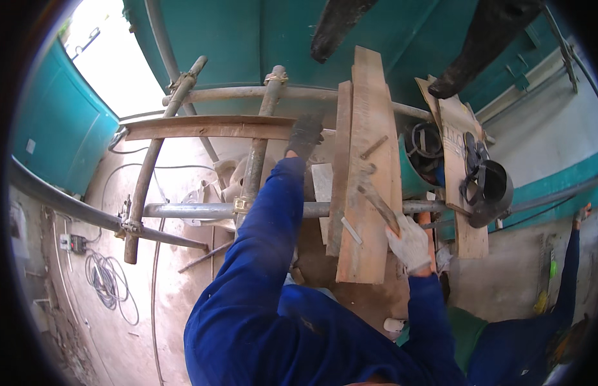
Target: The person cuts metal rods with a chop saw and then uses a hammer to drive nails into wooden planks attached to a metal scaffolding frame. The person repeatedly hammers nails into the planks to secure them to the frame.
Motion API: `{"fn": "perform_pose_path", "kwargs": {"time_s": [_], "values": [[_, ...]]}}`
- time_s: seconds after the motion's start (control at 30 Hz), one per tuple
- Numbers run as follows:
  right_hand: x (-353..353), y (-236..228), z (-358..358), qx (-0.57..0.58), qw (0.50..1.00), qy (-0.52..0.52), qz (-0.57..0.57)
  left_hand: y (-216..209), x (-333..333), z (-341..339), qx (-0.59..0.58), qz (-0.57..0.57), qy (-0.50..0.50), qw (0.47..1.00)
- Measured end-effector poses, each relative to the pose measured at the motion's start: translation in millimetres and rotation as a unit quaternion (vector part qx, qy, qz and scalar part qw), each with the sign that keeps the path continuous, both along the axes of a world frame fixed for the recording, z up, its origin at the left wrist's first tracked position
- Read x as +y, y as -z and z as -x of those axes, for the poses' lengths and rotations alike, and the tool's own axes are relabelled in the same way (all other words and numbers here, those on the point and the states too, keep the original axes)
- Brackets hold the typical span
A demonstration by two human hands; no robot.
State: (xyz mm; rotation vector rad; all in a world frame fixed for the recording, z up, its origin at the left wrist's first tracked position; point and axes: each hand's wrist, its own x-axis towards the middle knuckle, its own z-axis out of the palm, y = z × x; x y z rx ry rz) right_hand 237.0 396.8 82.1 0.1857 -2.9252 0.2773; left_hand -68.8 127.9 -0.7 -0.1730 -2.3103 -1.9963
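My left hand [305, 136], in a dark glove, is closed around the right end of a rusty steel bar [209, 128]. That bar lies across two upright-running scaffold tubes [254, 170]. In a pale work glove, my right hand [410, 246] grips the handle of a hammer [379, 209]. The hammer is over wooden planks [368, 109] laid across the scaffold; its head is blurred. On the planks rest a short rusty metal piece [374, 147] and a small pale strip [352, 230].
Right of the planks, a dark welding mask [491, 192] sits on more boards [458, 135]. Another person [505, 347] stretches an arm at the lower right. Coiled cable [106, 281] lies on the floor at left. Two dark blurred shapes [341, 27] hang at the top.
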Motion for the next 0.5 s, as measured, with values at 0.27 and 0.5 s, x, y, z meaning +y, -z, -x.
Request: {"fn": "perform_pose_path", "kwargs": {"time_s": [0.27, 0.5], "values": [[-29.3, 28.4, 81.1, -0.059, 0.994, -0.054, -0.068, -25.3, 7.7, -22.5, 0.024, 0.030, -0.064, 0.997], [-39.9, 45.2, 89.7, -0.099, 0.989, 0.018, -0.105, 10.1, 13.6, -6.7, 0.191, 0.163, -0.127, 0.960]]}}
